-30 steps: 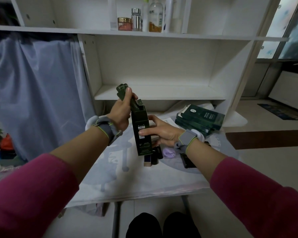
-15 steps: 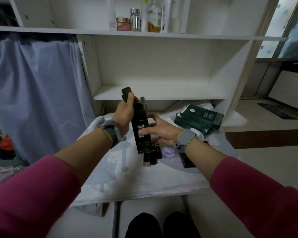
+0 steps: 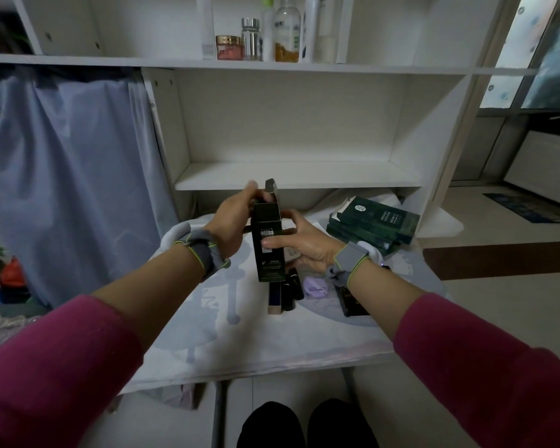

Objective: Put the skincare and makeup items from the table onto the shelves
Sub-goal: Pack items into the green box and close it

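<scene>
Centrally in the frame, the dark green box (image 3: 267,242) is held upright above the table (image 3: 240,334), below the empty middle shelf (image 3: 291,177). Right hand (image 3: 304,245) fingers wrap its side. Left hand (image 3: 232,221) fingertips pinch the open top flap.

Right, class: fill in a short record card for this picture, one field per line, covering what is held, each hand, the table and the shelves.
held item: tall dark green box, upright, top flap open
left hand: fingers at the box's open top
right hand: grips the box's side
table: stack of flat green boxes, lilac puff, small dark tubes
upper shelf: jar and bottles
middle shelf: bare
</scene>
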`<state>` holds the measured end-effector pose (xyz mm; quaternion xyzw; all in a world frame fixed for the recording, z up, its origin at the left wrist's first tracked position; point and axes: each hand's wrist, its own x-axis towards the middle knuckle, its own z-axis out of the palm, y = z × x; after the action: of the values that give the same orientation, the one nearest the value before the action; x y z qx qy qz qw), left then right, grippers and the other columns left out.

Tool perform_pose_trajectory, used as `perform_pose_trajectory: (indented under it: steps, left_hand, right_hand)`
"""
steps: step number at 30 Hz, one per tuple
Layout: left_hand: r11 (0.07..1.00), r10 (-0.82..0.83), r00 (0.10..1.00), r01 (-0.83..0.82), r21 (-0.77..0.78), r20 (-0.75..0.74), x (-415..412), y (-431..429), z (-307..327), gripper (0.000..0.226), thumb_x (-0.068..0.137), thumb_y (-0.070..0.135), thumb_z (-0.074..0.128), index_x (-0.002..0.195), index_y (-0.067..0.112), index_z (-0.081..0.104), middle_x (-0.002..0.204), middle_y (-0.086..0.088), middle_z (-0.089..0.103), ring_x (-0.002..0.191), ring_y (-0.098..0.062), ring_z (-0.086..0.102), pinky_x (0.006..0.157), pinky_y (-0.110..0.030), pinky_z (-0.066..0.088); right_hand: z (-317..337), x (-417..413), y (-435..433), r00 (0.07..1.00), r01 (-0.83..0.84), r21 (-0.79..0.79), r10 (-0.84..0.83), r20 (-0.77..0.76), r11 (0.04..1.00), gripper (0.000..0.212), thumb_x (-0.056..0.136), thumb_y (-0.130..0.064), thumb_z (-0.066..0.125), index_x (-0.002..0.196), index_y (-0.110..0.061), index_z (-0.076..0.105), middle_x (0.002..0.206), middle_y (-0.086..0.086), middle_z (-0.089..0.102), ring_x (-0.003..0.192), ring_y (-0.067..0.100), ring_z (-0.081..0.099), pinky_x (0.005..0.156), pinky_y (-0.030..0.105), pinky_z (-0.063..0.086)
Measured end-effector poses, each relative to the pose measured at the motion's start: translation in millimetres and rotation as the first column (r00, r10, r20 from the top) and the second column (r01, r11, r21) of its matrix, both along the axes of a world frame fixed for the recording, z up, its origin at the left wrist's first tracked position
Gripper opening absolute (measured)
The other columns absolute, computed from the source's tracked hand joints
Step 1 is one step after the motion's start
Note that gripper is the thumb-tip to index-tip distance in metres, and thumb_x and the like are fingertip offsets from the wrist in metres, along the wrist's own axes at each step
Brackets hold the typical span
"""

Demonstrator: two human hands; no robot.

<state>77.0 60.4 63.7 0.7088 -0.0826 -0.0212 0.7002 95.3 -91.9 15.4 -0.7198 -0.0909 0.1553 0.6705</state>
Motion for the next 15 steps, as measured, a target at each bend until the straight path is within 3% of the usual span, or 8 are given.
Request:
perform_pose_trajectory:
  steps: [2,4,8,11,14,15]
  left_hand:
    - [1.0,0.026,0.999,-0.025,-0.015,0.039,3,4,-2,0.017,0.1,0.015,0.041,0.087,0.018,0.052,0.095,-0.003,0.059,0.089,-0.02,0.056,0.076,-0.031,0.046]
    - [0.996,0.072,0.996,-0.069,-0.054,0.06,7,8,-3,0.013,0.097,0.005,0.044,0.096,0.017,0.049,0.099,-0.004,0.058,0.086,-0.018,0.056,0.069,-0.028,0.046]
    - [0.98,0.2,0.978,-0.2,-0.003,0.052,17,21,-10,0.025,0.094,0.005,0.051,0.118,0.014,0.049,0.12,-0.015,0.057,0.097,-0.025,0.059,0.071,-0.033,0.053]
    - [0.944,0.305,0.949,-0.312,0.105,0.079,21,34,-18,0.036,0.092,-0.002,0.054,0.126,0.008,0.048,0.115,-0.017,0.057,0.089,-0.025,0.061,0.058,-0.028,0.057]
    - [0.894,0.396,0.914,-0.406,0.19,0.085,26,47,-27,0.028,0.089,-0.003,0.059,0.116,0.005,0.057,0.11,-0.02,0.063,0.091,-0.032,0.065,0.069,-0.038,0.059]
    - [0.887,0.411,0.908,-0.419,0.197,0.078,26,50,-29,0.02,0.089,-0.001,0.06,0.108,0.006,0.06,0.109,-0.022,0.065,0.089,-0.033,0.066,0.066,-0.036,0.061]
  right_hand:
    - [0,1,2,1.0,-0.017,0.014,0.017,0.002,1.0,0.071,0.076,-0.009,0.078,0.131,-0.03,0.037,0.118,0.012,0.061,0.118,0.032,0.056,0.087,0.066,0.049]
    - [0,1,6,0.999,-0.037,0.039,0.037,0.003,0.999,0.071,0.079,-0.006,0.076,0.133,-0.029,0.036,0.118,0.011,0.061,0.119,0.031,0.056,0.088,0.066,0.048]
    - [-3,2,15,0.996,-0.091,0.077,0.092,-0.012,0.993,0.07,0.082,-0.003,0.071,0.139,-0.029,0.038,0.113,0.008,0.064,0.117,0.031,0.058,0.09,0.065,0.047]
    - [-5,1,20,0.99,-0.134,0.08,0.137,-0.037,0.988,0.059,0.089,-0.002,0.062,0.14,-0.024,0.04,0.114,0.005,0.062,0.108,0.025,0.061,0.092,0.058,0.049]
    - [-9,0,22,0.99,-0.132,0.03,0.133,-0.046,0.991,0.046,0.094,-0.008,0.056,0.137,-0.021,0.045,0.121,0.007,0.059,0.11,0.021,0.059,0.089,0.046,0.051]
    - [-10,-1,22,0.992,-0.117,0.022,0.118,-0.045,0.993,0.04,0.096,-0.01,0.055,0.134,-0.021,0.048,0.119,0.006,0.06,0.108,0.019,0.059,0.088,0.044,0.051]
